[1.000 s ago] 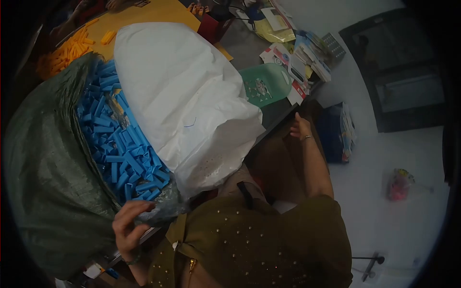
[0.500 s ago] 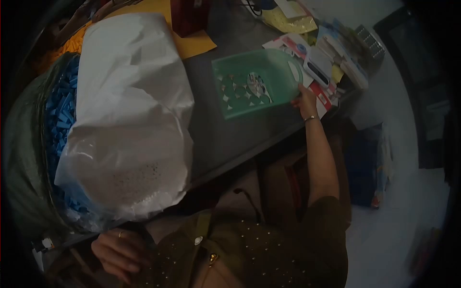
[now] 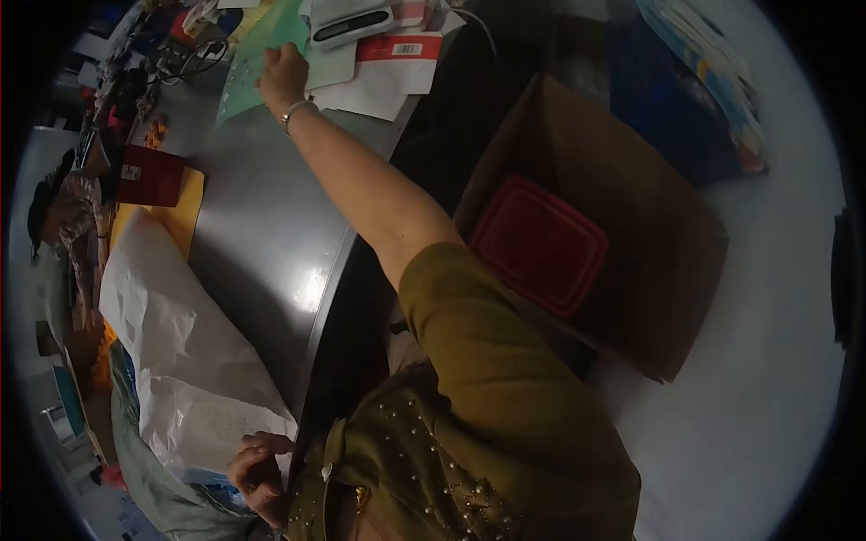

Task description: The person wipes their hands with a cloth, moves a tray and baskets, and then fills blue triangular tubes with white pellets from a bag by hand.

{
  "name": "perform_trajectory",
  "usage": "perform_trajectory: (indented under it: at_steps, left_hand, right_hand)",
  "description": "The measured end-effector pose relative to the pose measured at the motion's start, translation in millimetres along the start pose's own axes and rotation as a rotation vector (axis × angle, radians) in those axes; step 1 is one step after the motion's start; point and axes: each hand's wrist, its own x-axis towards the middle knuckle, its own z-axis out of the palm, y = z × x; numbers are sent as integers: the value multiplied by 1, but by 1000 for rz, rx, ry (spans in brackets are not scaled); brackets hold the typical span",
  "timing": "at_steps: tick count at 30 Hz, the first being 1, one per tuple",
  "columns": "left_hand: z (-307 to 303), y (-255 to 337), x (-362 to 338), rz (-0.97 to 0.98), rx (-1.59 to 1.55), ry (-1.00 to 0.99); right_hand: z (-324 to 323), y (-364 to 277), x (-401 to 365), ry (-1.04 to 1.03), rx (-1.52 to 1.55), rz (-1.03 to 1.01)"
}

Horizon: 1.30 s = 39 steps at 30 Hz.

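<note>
At the far end of the grey table, my right hand (image 3: 284, 74) is closed at the edge of a translucent green plastic tray (image 3: 239, 86). Parts of the tray are hidden behind the hand and under papers. My left hand (image 3: 258, 478) is low in the view, close to the bottom corner of a large white plastic bag (image 3: 185, 334). Its fingers are loosely curled with nothing visible in them; whether they touch the bag cannot be made out.
A white device with a dark display (image 3: 352, 29) lies on a red and white packet (image 3: 397, 59). A dark red box (image 3: 152, 176) stands on a yellow sheet (image 3: 188, 212). Beside the table, a cardboard box (image 3: 649, 234) holds a red-lidded container (image 3: 541, 245). Another person (image 3: 68, 207) is at the left.
My view has swung to the right, bringing the cardboard box into sight. My right arm now reaches farther up the table with the green tray, which has moved away toward the papers.
</note>
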Motion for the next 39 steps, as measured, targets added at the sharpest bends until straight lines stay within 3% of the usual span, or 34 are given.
perform_trajectory:
  at_steps: [1,3,5,7,8,10,11,13,14,15,17,21,23,24,25,27,30,32,33,35,37,39]
  left_hand:
    - [4,1,5,-29,22,-20]
    - [11,-5,18,-81,33,-60]
    - [14,-17,30,-117,-6,-122]
    - [23,-28,42,-147,-56,-163]
    - [29,-33,50,-162,-98,-194]
    - [39,-44,63,-198,-147,-223]
    - [42,-51,68,-226,-154,-264]
    - [53,-64,77,-270,-161,-295]
    - [60,-69,82,-311,-175,-318]
    - [68,-74,86,-354,-187,-341]
    - [82,-84,89,-386,-186,-334]
    - [99,-97,108,-465,-146,-312]
    - [111,-97,116,-506,-129,-242]
    - [116,-98,121,-535,-123,-175]
    - [117,-101,129,-541,-104,-164]
    - [115,-108,140,-545,-130,-218]
    - [122,-118,137,-545,-180,-87]
    - [124,-116,137,-561,-162,-75]
    - [124,-115,138,-584,-154,-79]
    - [125,-112,141,-619,-160,-96]
    - [126,-107,143,-616,-171,-115]
    - [129,-101,144,-596,-173,-134]
  right_hand:
    - [-2,5,-5,30,3,28]
    - [-15,-2,-22,62,-334,-186]
    - [-63,-40,-50,-243,-88,154]
    - [-151,-96,-73,-653,-215,164]
    - [-198,-103,-82,-791,-422,-113]
    - [-300,-113,-84,-1221,-724,148]
    - [-354,-112,-81,-1261,-721,604]
    - [-480,-66,-88,-979,-1029,920]
    - [-550,-37,-105,-937,-1462,577]
    - [-590,-32,-115,-891,-1714,754]
    - [-671,19,-150,-1093,-1989,734]
    - [-659,98,-186,-954,-1735,799]
    - [-630,131,-166,-1302,-1807,796]
    - [-623,148,-160,-1316,-1788,795]
    - [-614,165,-153,-1460,-1886,684]
    - [-604,190,-147,-1613,-1959,548]
    - [-634,224,-145,-1613,-2007,629]
    - [-698,271,-176,-1141,-1990,119]
    - [-684,258,-168,-1167,-1977,109]
    - [-645,188,-137,-1777,-2192,591]
    - [-663,172,-143,-1762,-2236,532]
    - [-676,142,-145,-1365,-2215,432]
